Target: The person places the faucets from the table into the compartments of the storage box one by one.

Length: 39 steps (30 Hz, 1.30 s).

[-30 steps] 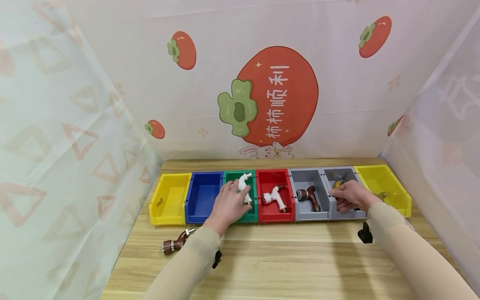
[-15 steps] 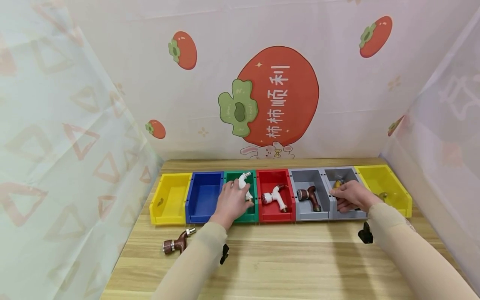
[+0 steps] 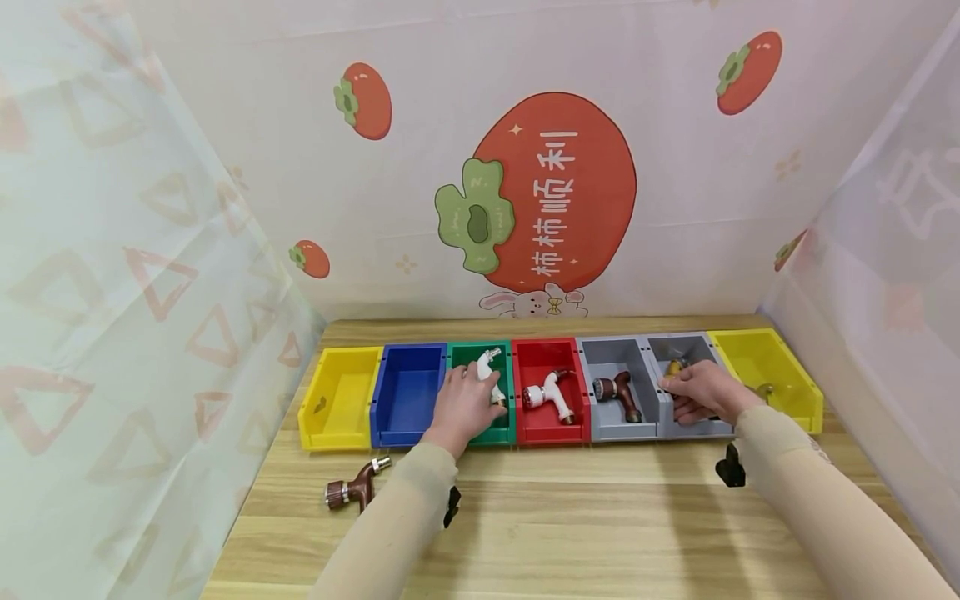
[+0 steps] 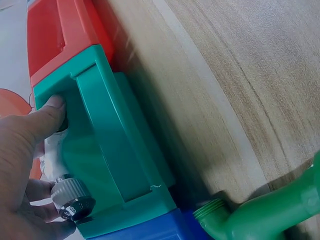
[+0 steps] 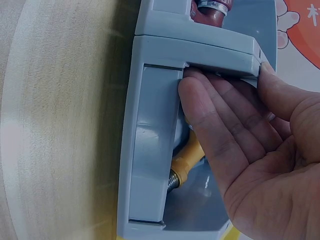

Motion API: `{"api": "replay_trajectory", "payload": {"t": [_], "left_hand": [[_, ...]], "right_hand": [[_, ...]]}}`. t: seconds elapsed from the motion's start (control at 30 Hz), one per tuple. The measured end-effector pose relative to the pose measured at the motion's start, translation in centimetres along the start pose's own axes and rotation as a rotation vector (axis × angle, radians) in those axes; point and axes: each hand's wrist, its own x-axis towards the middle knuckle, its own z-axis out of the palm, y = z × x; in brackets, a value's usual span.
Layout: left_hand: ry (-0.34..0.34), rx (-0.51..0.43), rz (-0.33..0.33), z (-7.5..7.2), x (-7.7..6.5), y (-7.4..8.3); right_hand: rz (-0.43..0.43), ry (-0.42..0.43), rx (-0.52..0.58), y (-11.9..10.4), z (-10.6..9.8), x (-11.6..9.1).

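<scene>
Gripping white, silver-tipped faucet (image 4: 56, 162) between thumb and fingers of left hand (image 3: 465, 403), inside green plastic bin (image 4: 107, 140). Lying partly beneath and to right of that hand, long axis roughly front to back, with spout rearward and knob to left; well apart from right hand (image 3: 699, 393), seen pinching wall of grey plastic bin (image 5: 152, 145). Smooth white body, grey ribbed knob, black end.

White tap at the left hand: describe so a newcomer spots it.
On the wooden table, find the row of coloured bins. The white tap is in the green bin, between the blue bin and red bin. The left hand grips it, unlike the other white tap, in the red bin.
</scene>
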Motion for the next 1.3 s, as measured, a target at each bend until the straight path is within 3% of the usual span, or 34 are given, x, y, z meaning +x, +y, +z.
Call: {"api": "replay_trajectory", "payload": {"t": [0.7, 0.97, 1.3], "left_hand": [[-0.052, 0.088, 0.006, -0.1, 0.0, 0.1], [-0.081, 0.081, 0.027, 0.0, -0.1, -0.4], [-0.076, 0.107, 0.091, -1.5, -1.3, -1.4]], "right_hand": [[-0.011, -0.003, 0.011, 0.1, 0.1, -0.2], [-0.013, -0.002, 0.006, 0.1, 0.1, -0.1], [-0.010, -0.010, -0.002, 0.1, 0.0, -0.1]]}}
